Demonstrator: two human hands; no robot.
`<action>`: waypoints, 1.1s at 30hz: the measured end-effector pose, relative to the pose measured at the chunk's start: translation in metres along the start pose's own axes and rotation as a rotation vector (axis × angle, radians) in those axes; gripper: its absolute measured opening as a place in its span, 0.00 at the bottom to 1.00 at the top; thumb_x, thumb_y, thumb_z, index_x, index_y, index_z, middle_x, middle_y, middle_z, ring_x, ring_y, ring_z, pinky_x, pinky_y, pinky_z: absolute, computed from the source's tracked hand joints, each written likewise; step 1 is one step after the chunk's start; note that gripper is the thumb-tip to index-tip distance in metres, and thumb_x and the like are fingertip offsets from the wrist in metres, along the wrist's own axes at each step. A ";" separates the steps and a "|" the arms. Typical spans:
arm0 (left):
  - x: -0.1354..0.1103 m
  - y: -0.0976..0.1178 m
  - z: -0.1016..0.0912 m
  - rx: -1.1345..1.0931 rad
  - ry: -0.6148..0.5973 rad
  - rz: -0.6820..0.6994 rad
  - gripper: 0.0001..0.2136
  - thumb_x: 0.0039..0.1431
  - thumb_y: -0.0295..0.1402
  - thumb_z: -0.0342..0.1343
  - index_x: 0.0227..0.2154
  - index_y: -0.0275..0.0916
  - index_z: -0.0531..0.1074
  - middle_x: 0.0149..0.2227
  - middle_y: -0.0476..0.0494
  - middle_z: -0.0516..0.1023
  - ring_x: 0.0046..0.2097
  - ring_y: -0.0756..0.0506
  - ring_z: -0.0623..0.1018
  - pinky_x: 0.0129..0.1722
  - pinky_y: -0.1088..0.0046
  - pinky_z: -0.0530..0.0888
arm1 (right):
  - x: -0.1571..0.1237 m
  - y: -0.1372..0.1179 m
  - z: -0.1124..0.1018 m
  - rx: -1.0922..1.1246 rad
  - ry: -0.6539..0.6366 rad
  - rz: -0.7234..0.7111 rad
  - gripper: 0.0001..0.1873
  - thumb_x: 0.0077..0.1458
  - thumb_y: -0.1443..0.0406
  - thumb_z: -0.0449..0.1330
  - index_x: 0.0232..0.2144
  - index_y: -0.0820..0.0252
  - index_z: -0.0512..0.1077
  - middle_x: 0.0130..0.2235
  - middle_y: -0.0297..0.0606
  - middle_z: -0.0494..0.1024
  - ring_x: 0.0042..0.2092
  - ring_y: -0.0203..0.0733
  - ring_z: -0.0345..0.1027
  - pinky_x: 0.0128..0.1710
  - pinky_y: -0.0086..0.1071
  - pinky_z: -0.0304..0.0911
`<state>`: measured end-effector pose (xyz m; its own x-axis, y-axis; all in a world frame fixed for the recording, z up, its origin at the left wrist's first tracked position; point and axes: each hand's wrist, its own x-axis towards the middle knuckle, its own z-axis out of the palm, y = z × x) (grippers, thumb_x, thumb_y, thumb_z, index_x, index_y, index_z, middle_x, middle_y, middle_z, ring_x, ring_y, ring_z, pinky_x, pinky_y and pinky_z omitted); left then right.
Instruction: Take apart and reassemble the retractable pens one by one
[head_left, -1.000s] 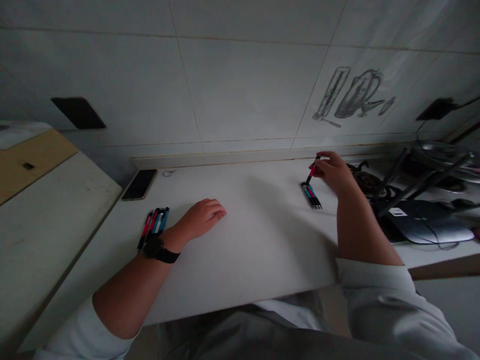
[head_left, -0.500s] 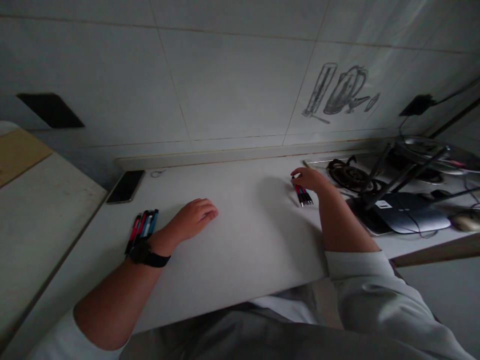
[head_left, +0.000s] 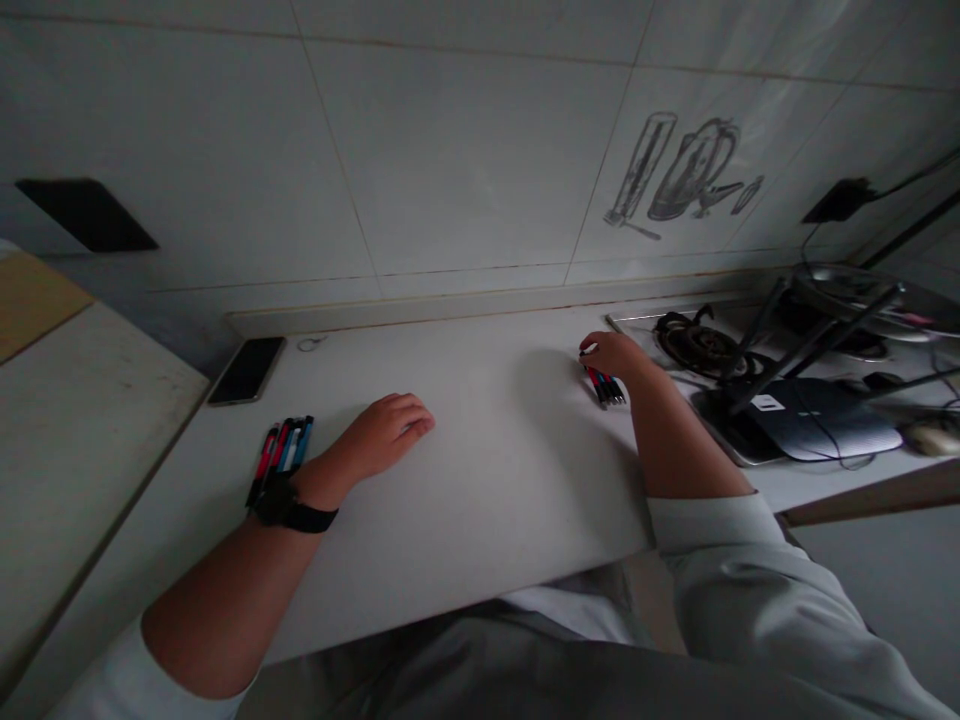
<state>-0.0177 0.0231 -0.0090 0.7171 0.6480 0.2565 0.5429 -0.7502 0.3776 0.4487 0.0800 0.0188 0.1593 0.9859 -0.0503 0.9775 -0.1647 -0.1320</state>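
My left hand (head_left: pixel 388 432) rests palm down on the white tabletop (head_left: pixel 465 500), its fingers loosely bent and holding nothing. Under and beside that wrist, which wears a black watch (head_left: pixel 277 502), several red, blue and black pens (head_left: pixel 283 445) lie side by side. At the right, my right hand (head_left: pixel 609 353) has thumb and fingers bent together at the far ends of a second row of pens (head_left: pixel 606 388). Their near tips stick out below the hand, touching the table. Which pen the fingertips pinch is partly hidden.
A black phone (head_left: pixel 247 370) lies at the left back, with a small ring-like object (head_left: pixel 311 343) beside it. Right of my right arm are a gas burner (head_left: pixel 701 345), a dark flat device (head_left: pixel 829 425) and black metal legs (head_left: pixel 787 360). A tiled wall (head_left: pixel 465 170) closes the back.
The view has shifted slightly. Both hands keep nearly the same places, my right hand still at the right row of pens. The pens show no clear movement.
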 end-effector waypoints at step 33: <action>0.000 0.001 -0.001 0.019 -0.012 0.012 0.17 0.75 0.41 0.46 0.40 0.40 0.78 0.42 0.42 0.78 0.46 0.43 0.76 0.51 0.62 0.73 | 0.010 0.009 0.014 -0.107 0.010 -0.038 0.21 0.55 0.63 0.64 0.51 0.57 0.81 0.47 0.42 0.84 0.49 0.47 0.76 0.50 0.35 0.66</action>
<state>-0.0180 0.0225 -0.0081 0.7289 0.6372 0.2504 0.5421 -0.7605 0.3573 0.4570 0.0882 0.0035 0.1232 0.9917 -0.0373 0.9919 -0.1242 -0.0267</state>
